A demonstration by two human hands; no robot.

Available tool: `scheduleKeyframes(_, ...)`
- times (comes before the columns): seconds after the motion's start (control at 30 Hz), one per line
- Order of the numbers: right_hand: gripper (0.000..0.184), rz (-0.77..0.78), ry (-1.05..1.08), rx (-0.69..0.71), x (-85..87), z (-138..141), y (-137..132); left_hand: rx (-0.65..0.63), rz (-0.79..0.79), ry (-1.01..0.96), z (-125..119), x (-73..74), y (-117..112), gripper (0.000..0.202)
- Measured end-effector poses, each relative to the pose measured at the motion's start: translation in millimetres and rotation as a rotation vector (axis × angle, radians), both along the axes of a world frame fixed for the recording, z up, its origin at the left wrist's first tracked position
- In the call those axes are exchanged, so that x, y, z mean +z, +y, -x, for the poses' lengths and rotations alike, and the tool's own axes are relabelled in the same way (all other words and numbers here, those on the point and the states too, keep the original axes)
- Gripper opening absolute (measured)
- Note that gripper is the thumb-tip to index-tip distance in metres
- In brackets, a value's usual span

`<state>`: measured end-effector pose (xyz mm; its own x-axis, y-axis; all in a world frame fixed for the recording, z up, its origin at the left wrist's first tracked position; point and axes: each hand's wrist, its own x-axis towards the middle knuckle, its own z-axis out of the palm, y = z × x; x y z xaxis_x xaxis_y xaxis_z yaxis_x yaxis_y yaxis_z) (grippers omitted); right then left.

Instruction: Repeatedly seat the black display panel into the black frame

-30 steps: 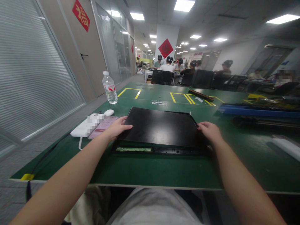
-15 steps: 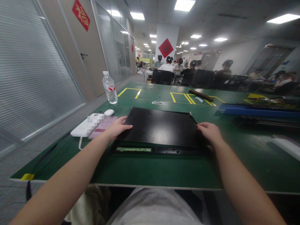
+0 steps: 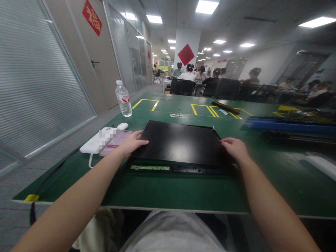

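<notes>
A flat, glossy black display panel (image 3: 181,143) lies in front of me, its near edge raised a little. My left hand (image 3: 133,142) grips its left edge, thumb on top and fingers partly hidden beneath. At the right edge, my right hand (image 3: 233,145) pinches the panel near a dark frame that shows along its far right side. Just below the panel's near edge, a green circuit board strip (image 3: 150,168) sits in a long black frame (image 3: 204,170) on the table. What lies under the panel is hidden.
On the green table (image 3: 168,192), a phone (image 3: 115,142), a white power bank (image 3: 91,141) with a cable and a white mouse-like object (image 3: 122,126) sit left. A water bottle (image 3: 123,99) stands behind. Blue and black long parts (image 3: 288,124) lie right. People sit at far tables.
</notes>
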<state>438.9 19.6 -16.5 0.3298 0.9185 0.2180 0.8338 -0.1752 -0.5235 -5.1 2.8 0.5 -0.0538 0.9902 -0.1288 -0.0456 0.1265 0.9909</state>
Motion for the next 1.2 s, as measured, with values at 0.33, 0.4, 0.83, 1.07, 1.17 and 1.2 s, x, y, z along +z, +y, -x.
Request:
scheduleKeyframes(0.33, 0.022, 0.018, 0.012, -0.004, 1.9, 1.1, -0.8, -0.022, -0.014, 0.012, 3.4, -5.4, 3.1, 0.068)
scheduleKeyframes(0.4, 0.022, 0.028, 0.017, -0.004, 2.6, 1.4, -1.1, -0.019, -0.016, 0.013, 3.5, -5.3, 3.1, 0.067)
scheduleKeyframes(0.83, 0.023, -0.009, 0.042, 0.005, -4.0, -4.0, 3.3, 0.063, 0.033, 0.006, -1.4, 0.2, -0.5, 0.050)
scheduleKeyframes(1.07, 0.023, 0.004, 0.077, 0.005, -3.6, -4.4, 2.2, 0.080, 0.044, -0.040, -3.0, 3.3, -1.6, 0.045)
scheduleKeyframes(1.17, 0.022, 0.003, 0.092, 0.004, -3.9, -5.0, 2.3, 0.090, -0.009, -0.033, 0.0, 1.0, 0.2, 0.046)
scheduleKeyframes(1.2, 0.023, 0.006, 0.097, 0.004, -4.2, -5.4, 2.7, 0.083, -0.038, -0.023, 1.5, 0.2, 0.9, 0.045)
